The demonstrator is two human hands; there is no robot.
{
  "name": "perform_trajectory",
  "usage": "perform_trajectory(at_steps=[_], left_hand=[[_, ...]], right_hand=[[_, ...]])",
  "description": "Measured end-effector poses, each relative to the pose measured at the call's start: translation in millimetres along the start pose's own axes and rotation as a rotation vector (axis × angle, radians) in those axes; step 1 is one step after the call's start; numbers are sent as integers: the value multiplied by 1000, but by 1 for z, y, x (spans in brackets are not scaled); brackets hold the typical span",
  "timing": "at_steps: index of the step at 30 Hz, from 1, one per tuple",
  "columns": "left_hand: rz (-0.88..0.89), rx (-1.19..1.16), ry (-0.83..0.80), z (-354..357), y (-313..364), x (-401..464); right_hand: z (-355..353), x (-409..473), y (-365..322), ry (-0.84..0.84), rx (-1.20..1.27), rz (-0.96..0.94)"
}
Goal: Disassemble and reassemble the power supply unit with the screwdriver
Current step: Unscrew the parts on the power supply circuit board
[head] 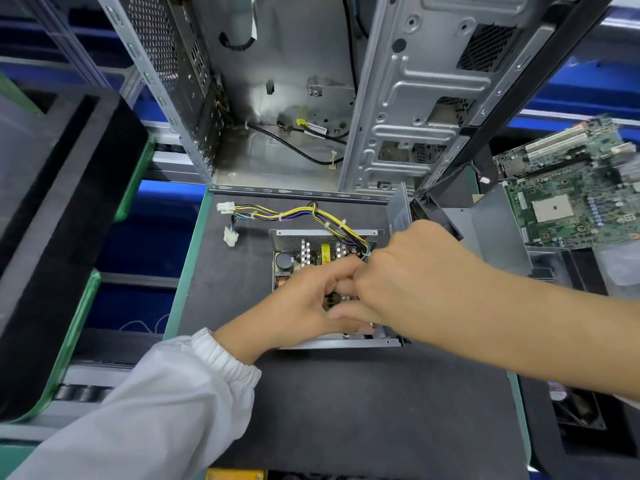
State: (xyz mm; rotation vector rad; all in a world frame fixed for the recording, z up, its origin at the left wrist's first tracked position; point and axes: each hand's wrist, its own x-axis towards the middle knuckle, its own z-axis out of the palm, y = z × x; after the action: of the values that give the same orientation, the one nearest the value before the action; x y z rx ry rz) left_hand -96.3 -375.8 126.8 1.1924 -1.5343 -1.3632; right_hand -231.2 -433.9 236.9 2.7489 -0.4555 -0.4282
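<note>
Dark matting is covering the counter (346,403), which is edged in green, and blue bins are showing behind and to the left. From the head camera, an open computer case (277,98) is standing at the far edge of the counter, its bare metal interior facing the viewer with black cables running across it. Just in front of it, the power supply unit (311,251) is lying near the middle of the mat with its cover off, exposing a capacitor, heat sinks and a yellow component. Its wire bundle (294,213) of yellow and black leads is trailing left toward white connectors. The left hand (298,306), coming out of a white sleeve (173,403), is reaching into the unit with fingers curled; whether its grip is clamped on anything cannot be told. The right hand (412,271) is bending over the same spot, fingers curled down and hidden, so its grip cannot be told either. A grey metal cover (498,230) is leaning just right of the hands, and a green motherboard (571,188) is lying farther right.
</note>
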Motion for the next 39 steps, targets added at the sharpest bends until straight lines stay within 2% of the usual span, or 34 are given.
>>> perform_trajectory(at_steps=[3,4,6,8,9,12,13,17,19,21,23,26,28,30,32,36,39], left_hand=[[-12,-21,-62,-7,1,-2],[-27,-66,-78,-9,3,-3],[-35,-76,-122,-12,7,-3],[-35,-27,-132,-14,9,-6],[-27,14,-76,-15,9,-9],[13,287,223,-17,5,-30],[32,376,233,-16,3,-38],[-14,824,-66,-3,-9,-52],[-71,967,-125,-1,-8,-52],[-119,951,-122,3,-3,-53],[-167,913,-57,3,8,-55],[-210,706,53,-13,43,-55],[-256,503,14,-25,71,-52],[-346,377,-88,-31,86,-51],[-424,300,-158,-34,85,-54],[-508,102,-83,-46,72,-60],[-519,66,-177,-55,71,-51]], right_hand=[[7,-3,0,-69,179,-177],[6,-4,-1,-45,220,-213],[8,-2,-3,-10,234,-221],[10,0,-3,-53,207,-188],[13,-1,-2,-69,177,-165],[18,-8,4,-74,120,-76],[23,-9,6,-74,135,-64],[31,-1,2,-116,144,-60],[25,-4,9,-71,98,-27],[20,-18,25,5,193,73],[19,-38,44,3,423,199],[25,-63,55,-98,940,298],[32,-75,51,-103,1338,343],[38,-82,41,-20,1649,355],[47,-86,23,62,1739,408],[68,-85,-20,79,1686,547],[69,-77,-39,67,1739,521]])
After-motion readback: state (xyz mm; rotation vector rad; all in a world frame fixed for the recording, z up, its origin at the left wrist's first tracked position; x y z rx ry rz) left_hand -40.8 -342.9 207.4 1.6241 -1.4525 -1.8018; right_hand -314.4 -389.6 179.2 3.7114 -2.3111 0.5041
